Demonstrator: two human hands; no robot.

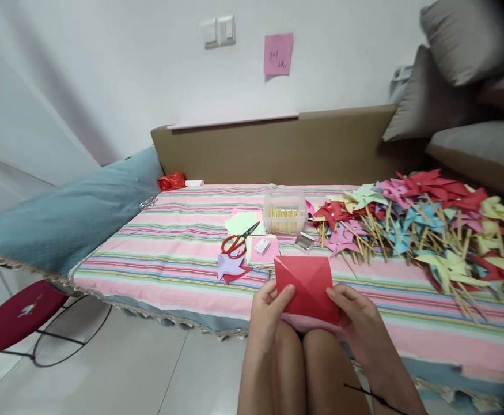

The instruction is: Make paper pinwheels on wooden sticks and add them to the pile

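A square sheet of red paper (307, 288) with diagonal creases is held up above my knees. My left hand (271, 302) pinches its left edge, thumb on the front face. On the opposite edge, my right hand (353, 308) grips it the same way. Beyond the paper lie red-handled scissors (239, 241), pointing up and right across a stack of coloured paper sheets (242, 221). A small white box (262, 247) rests on a pink sheet. Purple and red cut paper pieces (230, 266) are nearest my left hand. A small clear case (304, 242) sits just past the red paper.
A clear plastic box (284, 213) holds several short sticks. Many finished paper pinwheels (407, 219) are piled on the right of the striped cloth (165, 253). A red stool (18, 317) stands at the left, and cushions (468, 40) lean at the upper right.
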